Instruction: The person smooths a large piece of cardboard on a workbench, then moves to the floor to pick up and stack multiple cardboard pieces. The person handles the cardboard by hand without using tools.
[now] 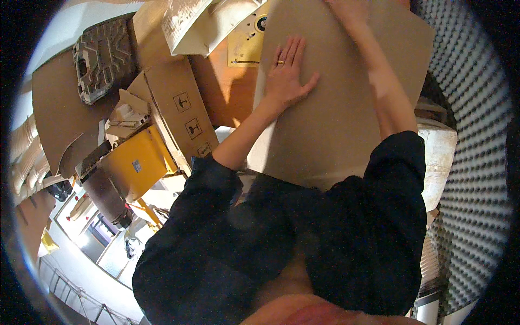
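A large brown cardboard sheet or box panel (321, 122) lies before me, its lower edge close to my dark shirt. Flat on its left part rests my left hand (286, 77), palm down, thumb spread, with a ring on one finger. My right arm reaches over the panel to its far end. There my right hand (351, 12) is cut off by the top of the picture, so its fingers are hidden. Left of the panel, a yellow metal plate (243, 46) with holes and a round dark fitting sits on an orange-brown wooden surface (227, 89).
A white curved housing (211, 24) stands at the top. Leftward are a cardboard box (183, 105) with printed handling symbols, a dusty tool case (103, 61) and a yellow machine cabinet (136, 162). Acoustic foam (475, 162) lines the right, beside a white wrapped bundle (436, 158).
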{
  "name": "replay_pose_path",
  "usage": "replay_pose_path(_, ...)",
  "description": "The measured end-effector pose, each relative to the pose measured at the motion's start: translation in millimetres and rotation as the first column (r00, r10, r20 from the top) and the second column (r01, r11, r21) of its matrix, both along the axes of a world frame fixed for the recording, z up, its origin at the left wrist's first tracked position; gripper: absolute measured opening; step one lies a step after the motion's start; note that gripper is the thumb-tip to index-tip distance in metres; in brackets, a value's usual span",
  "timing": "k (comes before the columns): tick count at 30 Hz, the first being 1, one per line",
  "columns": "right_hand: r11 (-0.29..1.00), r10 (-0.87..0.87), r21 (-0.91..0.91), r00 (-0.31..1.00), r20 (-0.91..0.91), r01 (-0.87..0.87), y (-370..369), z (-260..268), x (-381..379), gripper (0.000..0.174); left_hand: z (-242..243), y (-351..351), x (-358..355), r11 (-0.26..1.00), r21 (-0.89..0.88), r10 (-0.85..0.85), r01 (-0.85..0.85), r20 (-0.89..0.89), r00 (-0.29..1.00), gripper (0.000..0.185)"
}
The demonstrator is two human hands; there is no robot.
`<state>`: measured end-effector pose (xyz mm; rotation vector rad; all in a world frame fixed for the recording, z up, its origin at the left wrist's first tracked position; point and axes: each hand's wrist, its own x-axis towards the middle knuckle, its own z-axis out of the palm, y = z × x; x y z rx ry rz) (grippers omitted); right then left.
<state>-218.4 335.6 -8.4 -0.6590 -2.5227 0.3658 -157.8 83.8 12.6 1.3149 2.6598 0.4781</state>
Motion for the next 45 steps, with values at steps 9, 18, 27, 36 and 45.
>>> replay_pose_path(9,0.996,0.025,-0.091,0.992,0.127,-0.013,-5.8,8.6,8.4,0.062,-0.3,-3.7,6.6,1.000,-0.001,0.010,-0.010,0.044,0.999,0.091)
replay_pose_path(18,0.987,0.055,-0.153,0.997,0.056,-0.046,-13.0,5.2,13.9,0.058,2.0,-12.3,17.3,1.000,-0.020,0.014,-0.014,0.026,1.000,0.090)
replay_pose_path(27,0.989,0.063,-0.141,0.991,0.118,-0.046,-28.8,23.9,31.9,0.058,5.4,-20.5,29.5,0.999,-0.028,0.033,-0.032,0.040,0.999,0.090)
replay_pose_path(36,0.990,0.057,-0.136,0.994,0.093,-0.044,-32.8,17.7,40.7,0.057,4.5,-25.6,40.2,0.999,-0.037,0.042,-0.040,0.038,0.998,0.089)
replay_pose_path(45,0.992,0.051,-0.115,0.997,0.066,-0.043,-39.5,10.5,45.3,0.059,4.3,-33.1,49.7,0.996,-0.079,0.043,-0.042,0.010,0.999,0.090)
